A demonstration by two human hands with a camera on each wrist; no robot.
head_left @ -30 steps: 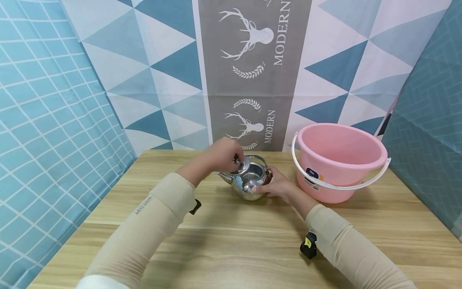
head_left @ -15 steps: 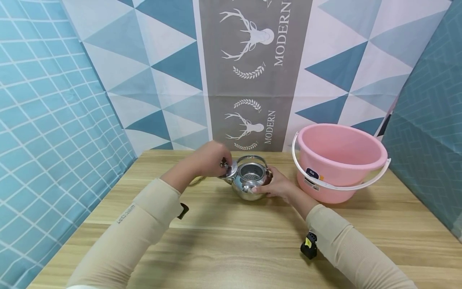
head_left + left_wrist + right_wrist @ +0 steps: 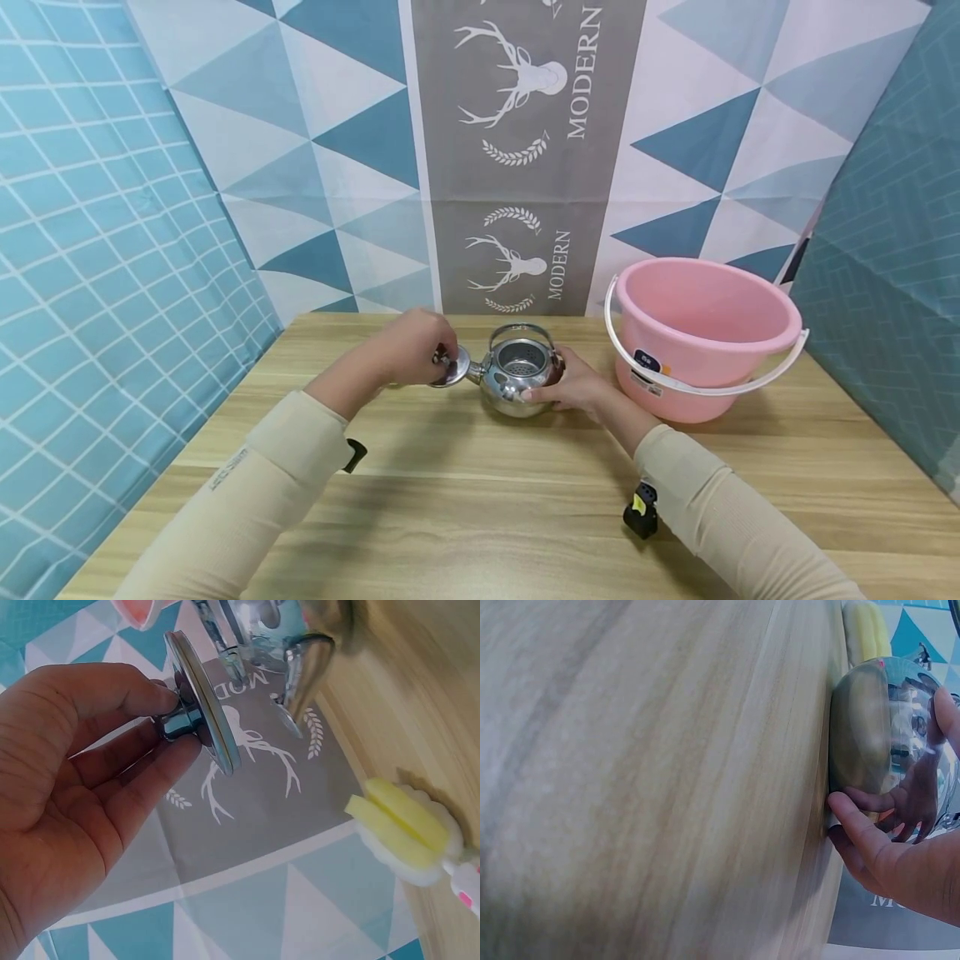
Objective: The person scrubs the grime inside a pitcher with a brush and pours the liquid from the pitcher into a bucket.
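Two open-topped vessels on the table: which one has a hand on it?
The steel teapot, the smaller, shiny one: the right hand holds its side. The larger pink bucket has no hand on it.

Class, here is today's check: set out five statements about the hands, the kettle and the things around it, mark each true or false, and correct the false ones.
1. The left hand holds the lid by its knob. True.
2. The kettle is covered. False: its top is open, showing a perforated strainer.
3. The pink bucket stands right of the kettle. True.
4. The right hand grips the bucket. False: it holds the kettle.
5. The yellow-and-white sponge brush is inside the bucket. False: it lies on the table.
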